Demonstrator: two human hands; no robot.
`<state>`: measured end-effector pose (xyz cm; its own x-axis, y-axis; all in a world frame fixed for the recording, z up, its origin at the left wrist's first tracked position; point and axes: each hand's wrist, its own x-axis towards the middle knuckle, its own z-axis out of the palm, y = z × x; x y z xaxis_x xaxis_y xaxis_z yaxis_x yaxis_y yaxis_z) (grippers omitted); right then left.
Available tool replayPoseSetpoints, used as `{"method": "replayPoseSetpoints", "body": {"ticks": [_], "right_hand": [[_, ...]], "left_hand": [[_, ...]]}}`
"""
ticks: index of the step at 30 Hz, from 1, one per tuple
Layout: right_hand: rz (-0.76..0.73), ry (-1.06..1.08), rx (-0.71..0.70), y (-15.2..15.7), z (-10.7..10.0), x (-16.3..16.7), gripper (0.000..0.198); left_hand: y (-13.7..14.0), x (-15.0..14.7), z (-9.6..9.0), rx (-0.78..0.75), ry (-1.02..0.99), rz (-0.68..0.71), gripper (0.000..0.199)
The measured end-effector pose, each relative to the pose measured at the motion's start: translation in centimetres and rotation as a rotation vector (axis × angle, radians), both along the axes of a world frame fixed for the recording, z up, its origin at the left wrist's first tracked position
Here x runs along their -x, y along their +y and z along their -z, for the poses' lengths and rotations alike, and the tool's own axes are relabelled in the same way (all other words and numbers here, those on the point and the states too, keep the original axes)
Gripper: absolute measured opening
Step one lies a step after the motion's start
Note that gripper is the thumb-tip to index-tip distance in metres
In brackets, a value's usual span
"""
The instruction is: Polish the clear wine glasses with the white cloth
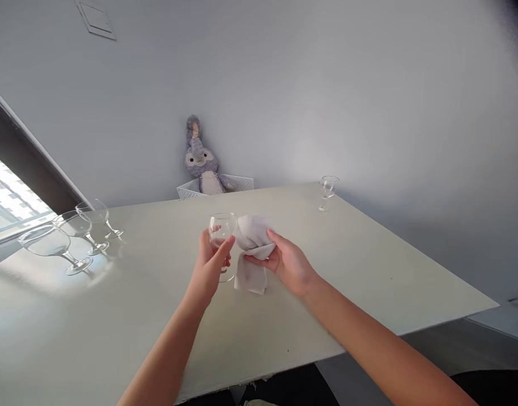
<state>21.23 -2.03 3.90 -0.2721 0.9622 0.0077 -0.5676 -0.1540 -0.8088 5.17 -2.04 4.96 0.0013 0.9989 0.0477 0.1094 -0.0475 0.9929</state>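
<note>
My left hand is wrapped round a clear stemmed glass, held upright near the middle of the table. Its bowl rises above my thumb, and my fingers partly hide the stem. Just to the right, my right hand grips a white cloth between thumb and fingers. The cloth is bunched at the top, with a loose end hanging below. Its left edge comes very close to the glass; I cannot tell whether they touch.
On the left of the white table stand three stemmed glasses, near a window. A smaller stemmed glass is at the back right corner. Behind the far edge, a plush toy sits in a white basket against the wall.
</note>
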Motion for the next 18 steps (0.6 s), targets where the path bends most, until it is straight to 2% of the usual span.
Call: {"method": "replayPoseSetpoints", "body": {"ticks": [4,7,9,12,18], "right_hand": [[-0.049,-0.177,-0.24,-0.9,0.4,1.2,0.038],[-0.055,-0.273,-0.294,-1.6,0.8,2.0,0.04],[-0.038,-0.295,-0.304,-2.1,1.0,2.2,0.04],[-0.011,-0.27,-0.334,-2.8,1.0,2.2,0.04],[0.082,-0.233,-0.396,-4.5,0.5,3.2,0.042]], "left_hand": [[0.4,-0.6,0.3,-0.064,-0.296,-0.037,0.042],[0.1,-1.4,-0.2,-0.084,-0.4,-0.002,0.047],[-0.1,-1.9,-0.7,-0.137,-0.451,-0.026,0.049],[-0.3,-2.5,-1.1,-0.197,-0.555,-0.126,0.052],[-0.2,-3.6,-1.3,-0.247,-0.763,-0.44,0.046]]}}
